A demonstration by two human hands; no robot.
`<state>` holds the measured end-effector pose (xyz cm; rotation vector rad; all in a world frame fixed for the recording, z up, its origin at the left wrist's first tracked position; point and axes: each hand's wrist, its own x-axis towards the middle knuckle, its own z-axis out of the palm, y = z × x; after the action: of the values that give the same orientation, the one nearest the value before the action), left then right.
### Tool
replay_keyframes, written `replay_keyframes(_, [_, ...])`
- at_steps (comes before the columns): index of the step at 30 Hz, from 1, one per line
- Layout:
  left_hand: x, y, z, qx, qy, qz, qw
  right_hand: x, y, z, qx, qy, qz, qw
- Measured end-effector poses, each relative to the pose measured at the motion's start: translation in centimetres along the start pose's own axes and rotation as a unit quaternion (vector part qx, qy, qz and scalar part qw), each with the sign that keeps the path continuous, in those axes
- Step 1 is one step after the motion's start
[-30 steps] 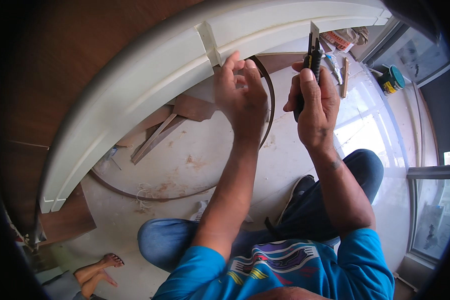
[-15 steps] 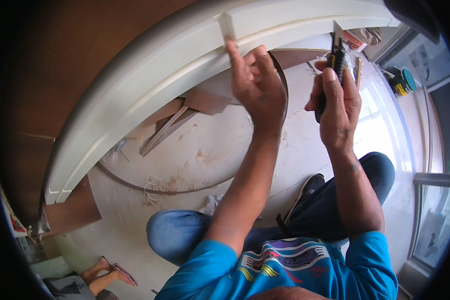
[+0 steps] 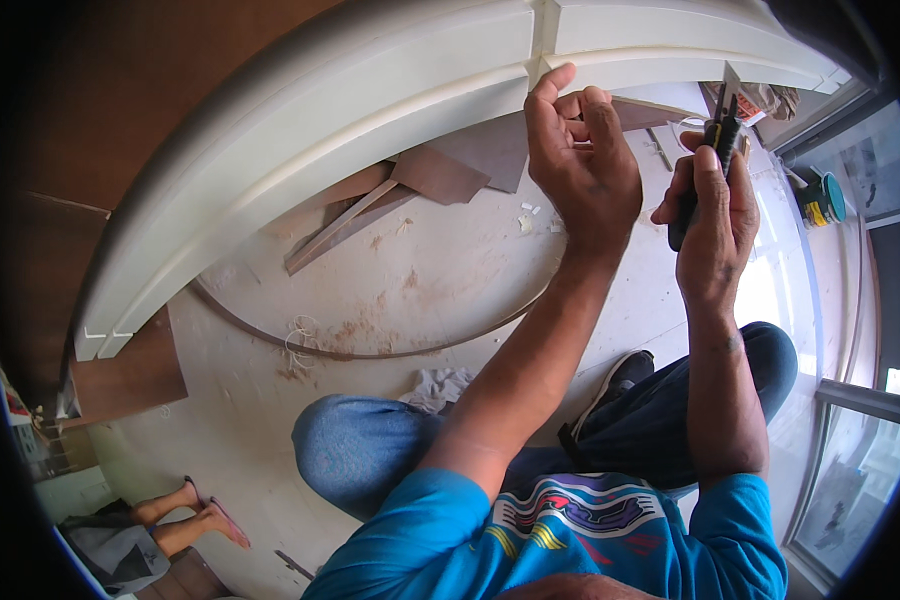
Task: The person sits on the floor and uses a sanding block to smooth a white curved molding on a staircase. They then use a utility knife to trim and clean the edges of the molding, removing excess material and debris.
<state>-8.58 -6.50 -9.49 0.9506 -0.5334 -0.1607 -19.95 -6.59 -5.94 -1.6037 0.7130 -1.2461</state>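
Observation:
A long curved white panel (image 3: 390, 105) with raised mouldings arches across the top of the view. A short crosswise groove (image 3: 545, 28) divides its face. My left hand (image 3: 592, 170) is raised at the lower end of that groove, its index finger stretched to the panel's edge and the other fingers loosely bent and apart. Nothing shows in its grasp. To the right, my right hand (image 3: 715, 215) is closed round a black utility knife (image 3: 722, 128). The knife's bare blade points up, close to the panel's lower edge in the picture.
Brown board offcuts (image 3: 440, 172) lie on the dusty pale floor (image 3: 410, 240), inside a thin curved strip (image 3: 370, 354). A dark green tub (image 3: 820, 200) stands at the right by glass panes. Another person's feet in flip-flops (image 3: 220, 520) are at the lower left.
Both hands have shifted right in the picture, and the panel's groove appears farther right too. The left index finger is now at the groove's lower end. The knife stays in my right hand.

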Motion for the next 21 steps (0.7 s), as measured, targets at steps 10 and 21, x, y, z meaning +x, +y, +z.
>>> replay_keyframes(10, [1.4,3.6,-0.4,-0.254,0.07,-0.286,0.921,0.1,0.5,-0.9,-0.007,0.001,0.029,1.0])
replay_keyframes(21, [2.3,4.3,-0.9,-0.386,0.034,-0.332,0.86,0.1,0.4,-0.7,-0.007,-0.008,0.026,1.0])
